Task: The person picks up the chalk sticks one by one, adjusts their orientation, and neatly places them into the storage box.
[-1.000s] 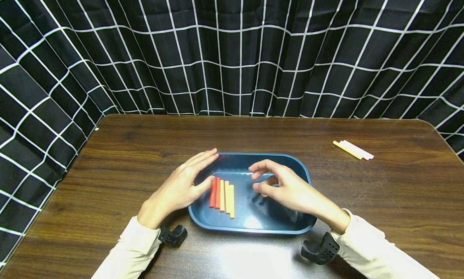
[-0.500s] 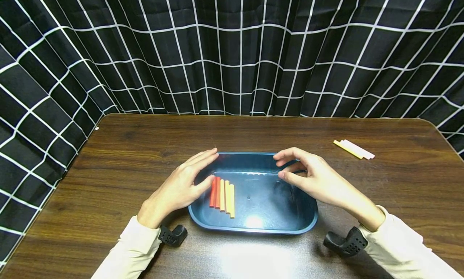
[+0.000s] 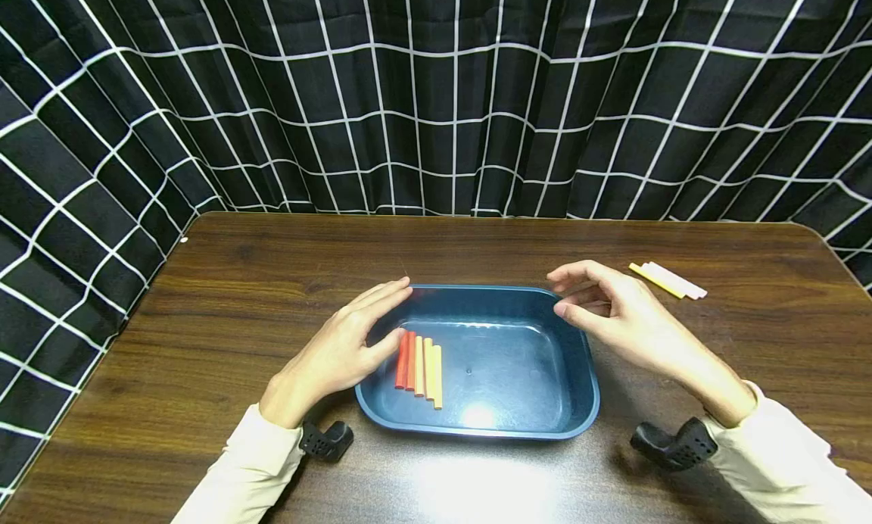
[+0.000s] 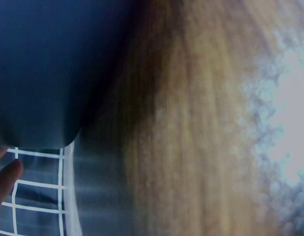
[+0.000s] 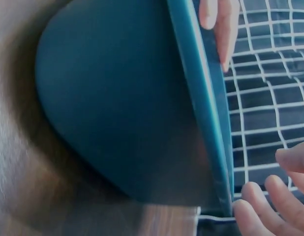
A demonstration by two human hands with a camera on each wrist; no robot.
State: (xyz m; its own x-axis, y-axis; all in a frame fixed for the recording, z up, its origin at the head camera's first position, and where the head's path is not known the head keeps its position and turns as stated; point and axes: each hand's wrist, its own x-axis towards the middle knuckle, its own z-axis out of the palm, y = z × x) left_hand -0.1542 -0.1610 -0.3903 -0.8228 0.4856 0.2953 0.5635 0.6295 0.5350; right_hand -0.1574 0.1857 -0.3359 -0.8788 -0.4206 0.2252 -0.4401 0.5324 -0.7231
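Note:
A blue plastic tub (image 3: 477, 435) stands on the table in the head view. Several chalk sticks (image 3: 418, 365) lie side by side at its left end, red ones leftmost, then orange-yellow and yellow. My left hand (image 3: 334, 354) rests over the tub's left rim with straight fingers, its thumb close to the red sticks. Just above the far right corner hovers my right hand (image 3: 623, 319), fingers loosely bent and holding nothing. In the right wrist view its fingers (image 5: 277, 204) appear beside the tub's rim. The tub's outer wall (image 4: 48, 69) fills much of the left wrist view.
On the table's back right lie a yellow chalk stick (image 3: 656, 280) and pale pinkish-white chalk (image 3: 677, 279), beyond my right hand. A black grid-patterned curtain (image 3: 429, 92) hangs behind the wooden table (image 3: 272, 244).
My right hand has moved right and away from me, from over the middle of the tub to its far right corner. The left hand and the chalk in the tub have stayed put.

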